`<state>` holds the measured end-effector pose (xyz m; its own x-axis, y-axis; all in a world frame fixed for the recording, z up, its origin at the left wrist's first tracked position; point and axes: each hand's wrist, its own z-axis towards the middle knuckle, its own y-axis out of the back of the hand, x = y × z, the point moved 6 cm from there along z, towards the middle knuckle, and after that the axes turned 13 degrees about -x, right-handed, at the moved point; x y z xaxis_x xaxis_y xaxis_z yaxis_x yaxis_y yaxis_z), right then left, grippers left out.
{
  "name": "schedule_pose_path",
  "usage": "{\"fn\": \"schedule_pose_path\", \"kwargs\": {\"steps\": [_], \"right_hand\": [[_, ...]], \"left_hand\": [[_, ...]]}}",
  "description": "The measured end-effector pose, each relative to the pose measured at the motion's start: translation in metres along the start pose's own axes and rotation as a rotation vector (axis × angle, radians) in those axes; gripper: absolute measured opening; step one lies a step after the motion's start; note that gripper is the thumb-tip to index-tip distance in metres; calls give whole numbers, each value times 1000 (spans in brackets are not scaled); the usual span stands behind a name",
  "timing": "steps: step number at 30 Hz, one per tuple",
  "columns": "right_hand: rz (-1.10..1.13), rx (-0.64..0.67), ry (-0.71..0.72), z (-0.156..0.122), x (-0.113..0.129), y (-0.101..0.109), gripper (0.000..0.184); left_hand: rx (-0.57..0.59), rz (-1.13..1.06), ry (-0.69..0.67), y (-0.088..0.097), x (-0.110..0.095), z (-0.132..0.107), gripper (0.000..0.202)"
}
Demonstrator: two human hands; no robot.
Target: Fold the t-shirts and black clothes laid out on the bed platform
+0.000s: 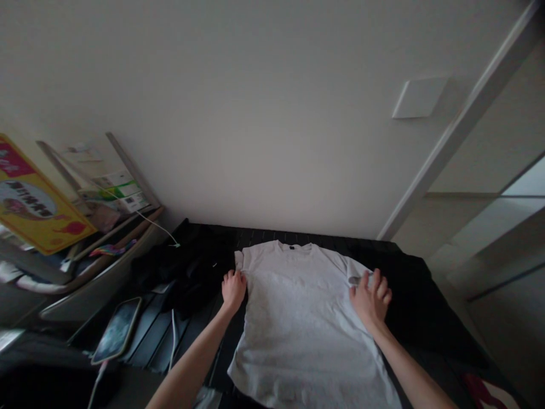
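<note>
The grey T-shirt (pixel 302 335) lay spread flat on a dark slatted surface (pixel 272 236), collar toward the wall (pixel 238 102). Left of it lay a phone (pixel 116 330). The left hand (pixel 233 291) pinched the nearer sleeve (pixel 239 261) with fingers curled narrow; the right hand (pixel 370 301), fingers wider apart, gripped the far sleeve (pixel 356 271) in a fold.

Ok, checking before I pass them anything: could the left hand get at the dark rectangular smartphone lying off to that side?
Probably yes. The left hand rests at the sleeve of the pale grey T-shirt, on the smartphone's side, so the shirt isn't between them. Only a thin white cable crosses the dark slatted surface there.
</note>
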<state>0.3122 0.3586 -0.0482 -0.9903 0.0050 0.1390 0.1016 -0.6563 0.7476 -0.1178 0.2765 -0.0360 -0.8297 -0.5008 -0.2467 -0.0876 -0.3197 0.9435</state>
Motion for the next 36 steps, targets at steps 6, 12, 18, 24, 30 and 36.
{"fn": "schedule_pose_path", "kwargs": {"steps": [6,12,18,24,30,36], "right_hand": [[278,373,508,-30,42,-36,46],[-217,334,36,-14,-29,-60,58],[-174,293,129,-8,-4,-45,60],[169,316,370,-60,75,-29,56],[245,344,299,-94,88,-36,57],[263,318,327,-90,86,-33,57]], "left_hand": [[-10,-103,-22,-10,-4,11,43],[43,-164,-32,-17,1,25,53],[43,-220,-55,-9,-13,34,53],[0,-311,-166,7,-73,34,65],[68,-411,-385,15,-166,20,74],[365,-391,-590,-11,-210,-41,83]]}}
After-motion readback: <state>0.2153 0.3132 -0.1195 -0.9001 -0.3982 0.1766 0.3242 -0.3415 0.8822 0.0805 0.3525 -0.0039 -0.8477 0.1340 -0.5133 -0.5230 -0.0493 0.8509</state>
